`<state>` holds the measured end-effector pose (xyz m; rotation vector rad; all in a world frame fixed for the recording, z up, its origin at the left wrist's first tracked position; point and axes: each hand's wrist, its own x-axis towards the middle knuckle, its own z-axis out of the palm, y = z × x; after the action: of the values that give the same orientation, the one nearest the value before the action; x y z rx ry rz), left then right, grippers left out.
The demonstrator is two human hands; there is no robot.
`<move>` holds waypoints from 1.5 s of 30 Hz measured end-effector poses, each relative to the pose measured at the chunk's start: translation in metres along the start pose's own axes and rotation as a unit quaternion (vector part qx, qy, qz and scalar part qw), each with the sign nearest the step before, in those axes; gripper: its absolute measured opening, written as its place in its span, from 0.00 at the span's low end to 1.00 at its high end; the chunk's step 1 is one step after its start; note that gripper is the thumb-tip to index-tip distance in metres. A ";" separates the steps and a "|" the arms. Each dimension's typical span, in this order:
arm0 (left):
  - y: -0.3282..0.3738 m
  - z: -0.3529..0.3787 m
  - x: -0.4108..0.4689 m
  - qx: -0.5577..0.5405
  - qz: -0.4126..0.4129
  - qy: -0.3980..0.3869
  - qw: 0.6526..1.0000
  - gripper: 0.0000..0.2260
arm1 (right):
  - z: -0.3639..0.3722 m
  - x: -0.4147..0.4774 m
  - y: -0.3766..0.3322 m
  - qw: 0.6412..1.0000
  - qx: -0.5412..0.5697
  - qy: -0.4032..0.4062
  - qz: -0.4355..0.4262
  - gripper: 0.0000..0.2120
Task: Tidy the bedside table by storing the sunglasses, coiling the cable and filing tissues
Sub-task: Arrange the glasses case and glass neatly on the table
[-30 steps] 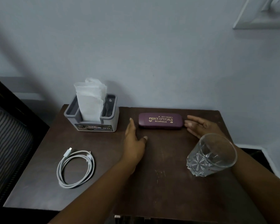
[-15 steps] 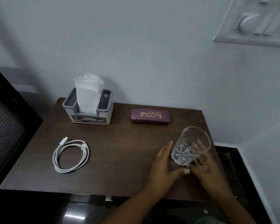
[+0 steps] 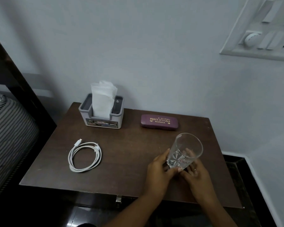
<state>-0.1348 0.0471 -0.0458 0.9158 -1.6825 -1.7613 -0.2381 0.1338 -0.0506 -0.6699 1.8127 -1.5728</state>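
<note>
Hands moved from purple case (image 3: pixel 160 123) to glass (image 3: pixel 188 145); left hand (image 3: pixel 159 172), right hand (image 3: pixel 197 175) fingers curled round it; case shut; cable (image 3: pixel 84 157) coiled.

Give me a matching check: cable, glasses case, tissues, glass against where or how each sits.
1 cable
2 glasses case
3 tissues
4 glass

A upright in the holder
B held between left hand and right hand
C closed, at the table's back
D coiled, front left

Pairs: 1-D, 2-C, 3-A, 4-B
</note>
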 end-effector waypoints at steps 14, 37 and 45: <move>-0.011 -0.049 -0.008 -0.001 -0.007 0.050 0.999 0.29 | 0.056 0.002 0.000 0.998 0.044 -0.042 -0.005 0.27; -0.010 -0.244 -0.042 0.304 0.043 0.178 0.935 0.36 | 0.192 -0.034 -0.012 0.895 -0.343 -0.188 -0.216 0.31; -0.014 -0.226 -0.037 0.325 0.052 0.168 0.929 0.33 | 0.225 -0.022 0.008 0.853 -0.421 -0.157 -0.264 0.22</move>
<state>0.0650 -0.0663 -0.0542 1.2880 -2.0516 -0.8944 -0.0555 0.0022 -0.0735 -1.8398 2.1173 -0.7759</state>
